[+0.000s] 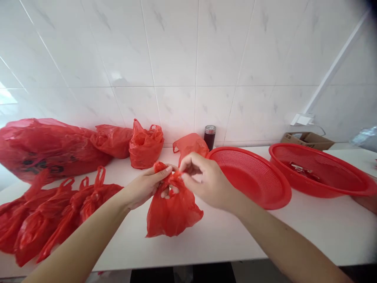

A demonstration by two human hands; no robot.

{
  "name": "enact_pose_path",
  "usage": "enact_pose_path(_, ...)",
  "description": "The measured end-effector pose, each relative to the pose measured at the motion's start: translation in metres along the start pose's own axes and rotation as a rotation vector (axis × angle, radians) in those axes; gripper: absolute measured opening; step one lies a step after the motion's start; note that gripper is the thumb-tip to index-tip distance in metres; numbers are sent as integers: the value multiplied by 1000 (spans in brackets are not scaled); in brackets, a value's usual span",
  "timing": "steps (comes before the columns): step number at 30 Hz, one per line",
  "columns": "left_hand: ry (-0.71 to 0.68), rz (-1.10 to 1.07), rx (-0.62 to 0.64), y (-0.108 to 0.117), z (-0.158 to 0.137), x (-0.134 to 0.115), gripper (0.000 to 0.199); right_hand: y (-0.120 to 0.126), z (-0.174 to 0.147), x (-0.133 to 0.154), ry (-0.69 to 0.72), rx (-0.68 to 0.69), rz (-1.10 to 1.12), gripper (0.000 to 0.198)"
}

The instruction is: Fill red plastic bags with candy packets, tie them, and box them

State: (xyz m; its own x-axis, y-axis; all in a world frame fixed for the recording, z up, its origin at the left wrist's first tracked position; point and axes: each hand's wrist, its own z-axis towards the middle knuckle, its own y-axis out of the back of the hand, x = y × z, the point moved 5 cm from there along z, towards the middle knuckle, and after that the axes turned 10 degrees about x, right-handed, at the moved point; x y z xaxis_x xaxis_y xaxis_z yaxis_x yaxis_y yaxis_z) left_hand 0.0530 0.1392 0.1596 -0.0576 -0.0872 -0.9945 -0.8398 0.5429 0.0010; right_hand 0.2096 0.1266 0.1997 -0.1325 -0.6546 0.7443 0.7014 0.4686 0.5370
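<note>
A red plastic bag [173, 214] hangs from my hands above the front part of the white table. My left hand [150, 182] is closed around its gathered top, the thumb pressing from above and fingertips showing below. My right hand [204, 177] pinches a twisted end of the same bag, thumb and forefinger together. The bag's lower part spreads out loosely; its contents, if any, cannot be made out. Just behind my hands lies another red plastic bag [191, 145], partly covered by my right hand.
Several tied red bags [47, 220] lie at the left, with a large red bag [44, 145] behind them. A red basket [250, 177] and a second red basket [324, 188] holding small items stand at the right. A dark flask [209, 137] and a cardboard box [309, 140] are near the wall.
</note>
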Motion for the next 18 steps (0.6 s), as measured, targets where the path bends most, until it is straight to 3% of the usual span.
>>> enact_pose_path(3,-14,176,139,-6,-3,-4,14,-16,-13,20,58,169,105,13)
enact_pose_path(4,-2,250,171,-9,-5,-3,10,-18,-14,20,71,172,107,12)
enact_pose_path(6,9,411,168,-14,-7,0,8,-16,-12,9,65,55,99,10)
enact_pose_path(8,-40,635,42,-16,-9,2,19,-18,-5,-18,-21,-44,114,16)
enact_pose_path(11,-215,1101,-243,-19,-12,2,32,-35,3,-61,-181,-12,256,29)
enact_pose_path(13,-346,1339,-392,-23,-14,5,36,-43,3,-76,-191,4,376,32)
enact_pose_path(15,-414,1403,-459,-21,-15,11,40,-47,2,-79,-162,43,452,30)
enact_pose_path(18,-434,1272,-464,-10,-16,19,38,-52,-4,-77,-203,160,484,25)
